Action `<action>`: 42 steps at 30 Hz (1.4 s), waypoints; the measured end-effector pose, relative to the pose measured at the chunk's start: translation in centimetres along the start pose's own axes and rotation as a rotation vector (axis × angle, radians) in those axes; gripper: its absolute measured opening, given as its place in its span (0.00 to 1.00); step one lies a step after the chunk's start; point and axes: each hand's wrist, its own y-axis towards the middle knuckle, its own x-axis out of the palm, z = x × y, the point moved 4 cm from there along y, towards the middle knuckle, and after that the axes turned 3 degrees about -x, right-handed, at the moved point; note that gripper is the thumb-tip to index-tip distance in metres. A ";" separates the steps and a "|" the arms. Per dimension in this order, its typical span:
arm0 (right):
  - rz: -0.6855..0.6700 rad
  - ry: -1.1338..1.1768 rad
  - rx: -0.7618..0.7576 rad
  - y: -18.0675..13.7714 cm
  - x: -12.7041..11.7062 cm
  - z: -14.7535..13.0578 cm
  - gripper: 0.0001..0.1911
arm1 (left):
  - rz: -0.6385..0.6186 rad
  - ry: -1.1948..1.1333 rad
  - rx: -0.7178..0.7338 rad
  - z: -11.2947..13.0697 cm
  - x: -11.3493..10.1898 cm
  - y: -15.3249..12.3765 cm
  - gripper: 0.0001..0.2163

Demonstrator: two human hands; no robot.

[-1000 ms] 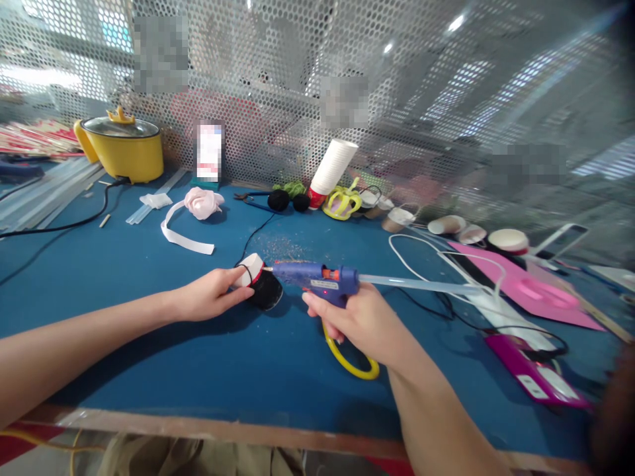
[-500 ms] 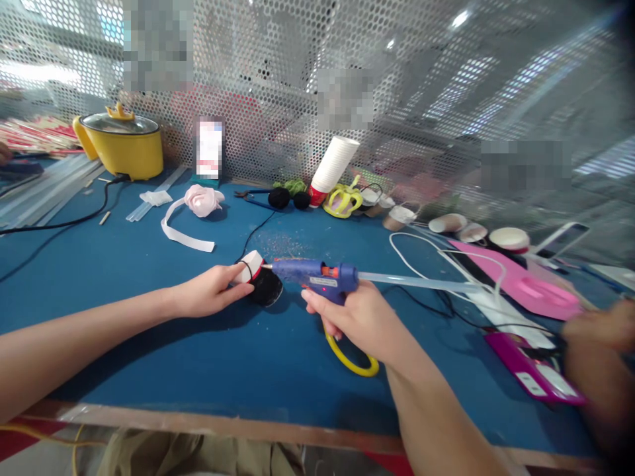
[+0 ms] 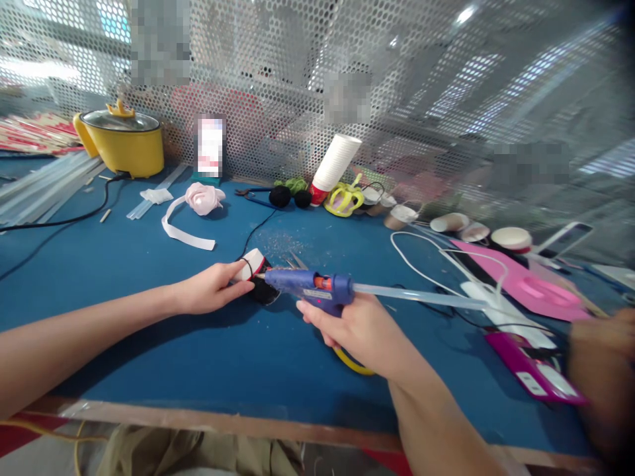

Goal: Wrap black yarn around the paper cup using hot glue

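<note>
My left hand (image 3: 221, 285) pinches a small white paper cup (image 3: 254, 259) with a red band, lying tilted on the table. A black yarn strand crosses the cup, and a black part (image 3: 265, 295) shows at its right end. My right hand (image 3: 354, 330) is wrapped round the handle of a blue hot glue gun (image 3: 302, 283), whose nozzle is at the red band; whether it touches, I cannot tell. A long clear glue stick (image 3: 421, 295) juts from the gun's back. Partly hidden under my right hand are scissors with a yellow handle (image 3: 353, 363).
A yellow electric pot (image 3: 131, 151), pink ribbon roll (image 3: 203, 198), black yarn balls (image 3: 280, 196) and stacked paper cups (image 3: 337, 162) line the back. To the right lie a white cable (image 3: 411, 271), pink sheet (image 3: 516, 274) and purple device (image 3: 530, 370), near another person's blurred hand (image 3: 605, 344).
The glue gun and my right hand have shifted slightly left and down, bringing the nozzle lower on the cup. The scissors' blades now show behind the gun. My left hand stays nearly still.
</note>
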 end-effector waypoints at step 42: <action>0.046 0.540 -0.036 2.7 -1.2 2.8 0.11 | 0.016 -0.028 0.014 -0.4 -0.1 0.1 0.11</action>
